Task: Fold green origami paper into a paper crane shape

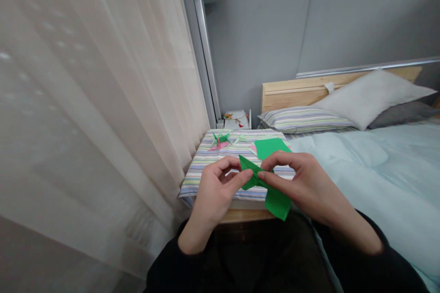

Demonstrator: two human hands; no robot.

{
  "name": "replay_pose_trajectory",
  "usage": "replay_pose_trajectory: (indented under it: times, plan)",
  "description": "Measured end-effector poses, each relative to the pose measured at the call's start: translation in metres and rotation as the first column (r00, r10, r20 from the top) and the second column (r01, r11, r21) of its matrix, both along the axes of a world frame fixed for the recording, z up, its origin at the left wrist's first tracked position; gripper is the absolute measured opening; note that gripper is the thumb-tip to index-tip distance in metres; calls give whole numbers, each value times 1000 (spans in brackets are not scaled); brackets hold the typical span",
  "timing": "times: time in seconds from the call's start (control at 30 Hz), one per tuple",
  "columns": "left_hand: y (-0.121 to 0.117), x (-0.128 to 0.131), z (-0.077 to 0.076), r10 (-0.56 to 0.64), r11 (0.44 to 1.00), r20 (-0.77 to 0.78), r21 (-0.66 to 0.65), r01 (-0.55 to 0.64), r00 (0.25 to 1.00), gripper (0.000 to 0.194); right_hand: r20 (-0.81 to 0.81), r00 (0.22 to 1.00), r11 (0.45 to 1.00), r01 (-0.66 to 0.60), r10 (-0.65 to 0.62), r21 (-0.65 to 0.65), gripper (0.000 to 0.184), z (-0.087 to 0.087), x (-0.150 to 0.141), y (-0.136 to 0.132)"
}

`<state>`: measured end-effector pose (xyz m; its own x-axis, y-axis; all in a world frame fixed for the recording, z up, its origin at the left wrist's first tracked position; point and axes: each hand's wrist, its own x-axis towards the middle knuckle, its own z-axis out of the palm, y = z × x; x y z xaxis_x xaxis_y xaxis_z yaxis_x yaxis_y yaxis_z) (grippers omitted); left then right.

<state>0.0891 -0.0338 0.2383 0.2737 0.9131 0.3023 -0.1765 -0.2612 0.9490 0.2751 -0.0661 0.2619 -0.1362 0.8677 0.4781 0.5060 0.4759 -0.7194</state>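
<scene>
A partly folded piece of green origami paper is held up in front of me, between both hands. My left hand pinches its left side with thumb and forefinger, near a pointed flap that sticks up. My right hand grips the middle with thumb and forefinger, and a longer flap hangs down below it. Behind the hands, a flat green paper sheet lies with pink paper under or beside it. Folded green paper shapes sit farther left on pink paper.
A striped cloth covers the small table before me. To the right is a bed with a pale blue quilt and several pillows. A long curtain hangs at left. Beyond the table stands a white surface with small items.
</scene>
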Motion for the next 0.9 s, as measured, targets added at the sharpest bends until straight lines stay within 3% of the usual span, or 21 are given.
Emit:
replay_pose_trajectory:
  times: [0.27, 0.67, 0.9]
  plan:
    - [-2, 3, 3, 40, 999, -98, 2, -40, 994, 28, -3, 999, 997, -36, 36, -65, 10, -5, -7, 0]
    - [7, 1, 2, -16, 1000, -45, 9, 16, 999, 27, -52, 997, 986, -72, 64, -152, 16, -15, -7, -1]
    - [12, -6, 7, 166, 984, 94, 51, -171, 982, 17, -46, 998, 985, -51, 44, -162, 15, -22, -5, -2]
